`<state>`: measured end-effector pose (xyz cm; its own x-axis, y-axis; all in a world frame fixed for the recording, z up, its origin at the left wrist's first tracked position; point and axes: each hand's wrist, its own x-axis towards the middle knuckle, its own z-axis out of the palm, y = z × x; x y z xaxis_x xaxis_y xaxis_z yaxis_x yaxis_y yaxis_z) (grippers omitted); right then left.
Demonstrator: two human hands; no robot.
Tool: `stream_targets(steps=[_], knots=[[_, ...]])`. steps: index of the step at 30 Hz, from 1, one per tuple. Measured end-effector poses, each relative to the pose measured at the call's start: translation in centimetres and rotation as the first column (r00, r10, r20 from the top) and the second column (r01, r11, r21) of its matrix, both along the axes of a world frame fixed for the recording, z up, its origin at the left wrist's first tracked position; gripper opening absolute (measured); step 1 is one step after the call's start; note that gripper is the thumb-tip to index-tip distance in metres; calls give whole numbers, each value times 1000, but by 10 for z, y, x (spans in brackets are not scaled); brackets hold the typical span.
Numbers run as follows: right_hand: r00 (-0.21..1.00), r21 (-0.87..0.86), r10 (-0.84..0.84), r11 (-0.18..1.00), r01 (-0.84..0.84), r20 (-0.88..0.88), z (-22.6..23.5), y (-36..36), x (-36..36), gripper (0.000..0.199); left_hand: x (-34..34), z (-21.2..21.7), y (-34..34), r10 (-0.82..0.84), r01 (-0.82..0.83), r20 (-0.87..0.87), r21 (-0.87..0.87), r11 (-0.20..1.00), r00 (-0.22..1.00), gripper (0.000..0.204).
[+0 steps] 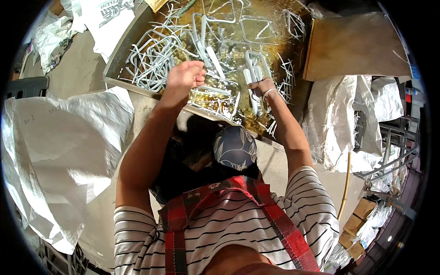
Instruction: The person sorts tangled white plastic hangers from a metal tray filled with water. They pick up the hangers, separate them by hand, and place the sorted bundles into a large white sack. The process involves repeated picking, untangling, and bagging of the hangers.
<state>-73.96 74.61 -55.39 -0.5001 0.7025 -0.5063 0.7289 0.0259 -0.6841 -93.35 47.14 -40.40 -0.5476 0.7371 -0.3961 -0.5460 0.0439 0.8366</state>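
Note:
Both my hands are over a wide grey metal tray [120, 51] with brownish wet-looking contents. My right hand [262, 86] closes around a few pale grey bent bars [255, 102], some looped like a narrow rectangular frame, which stick out above and below the fist. To its left, my left hand [185, 79] is raised near the tray's front side with its fingers curled together; whatever they pinch, if anything, is hidden. Beside those fingers a flat pale strip [215, 62] slants over the tray. A tangled heap of grey U-shaped bars [149, 62] fills the tray's left part.
More rectangular bent frames [256, 30] lie toward the tray's far side. A brown board [357, 48] stands right of the tray, above white sacks [333, 117]. Another large white sheet [64, 142] spreads at the left. A thin stick [346, 183] and cardboard boxes [355, 224] are lower right.

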Motion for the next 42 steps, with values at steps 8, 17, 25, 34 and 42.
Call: stream_targets(steps=[8, 17, 25, 34, 42], knots=[[946, 89, 321, 945, -316, -51, 117, -62, -28, 37, 43, -29, 71, -72, 113, 262, -146, 983, 963, 50], [743, 537, 644, 568, -624, 182, 143, -110, -22, 106, 1, -71, 84, 335, -359, 605, -86, 929, 722, 15], [767, 743, 608, 414, -526, 204, 83, -47, 14, 35, -21, -31, 58, 282, -279, 353, -61, 958, 892, 28], [601, 504, 268, 352, -789, 753, 162, 56, 43, 19, -2, 14, 58, 106, -174, -559, -71, 982, 822, 29], [486, 646, 726, 76, -760, 487, 220, -28, -81, 30, 20, 26, 69, -513, 278, -742, -431, 858, 431, 44]])
